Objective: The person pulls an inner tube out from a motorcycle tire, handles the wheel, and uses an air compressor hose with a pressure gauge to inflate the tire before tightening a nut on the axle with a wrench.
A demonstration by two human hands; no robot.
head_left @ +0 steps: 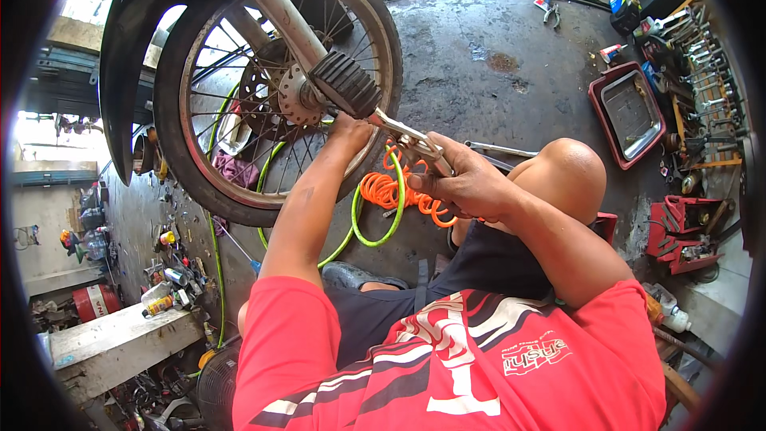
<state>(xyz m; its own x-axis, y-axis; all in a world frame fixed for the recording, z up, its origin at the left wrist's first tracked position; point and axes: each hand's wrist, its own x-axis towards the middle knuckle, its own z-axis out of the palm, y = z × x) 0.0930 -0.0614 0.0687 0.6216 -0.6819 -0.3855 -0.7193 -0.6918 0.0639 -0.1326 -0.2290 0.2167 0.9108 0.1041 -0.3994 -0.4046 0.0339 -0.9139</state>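
Observation:
My right hand [471, 175] is closed around the handles of silver pliers [415, 142]. Their jaws reach to the lower end of a black ribbed rubber sleeve [347, 84], in line with the silver fork tube [291, 20]. Just under the sleeve, my left hand [351, 134] is closed beside the tyre, its fingertips hidden, so what it grips cannot be made out. Behind both stands a spoked motorcycle wheel [219, 168] with a brake disc [259, 96] at its hub. A black fender [120, 88] curves along its left side.
Below my hands lie a coiled orange hose [383, 190] and a green hose [357, 223]. A long metal wrench [503, 148] rests near my knee. To the right are a red-rimmed tray [594, 96], a red toolbox [658, 231] and racked wrenches [710, 84]. A concrete ledge [120, 343] stands left.

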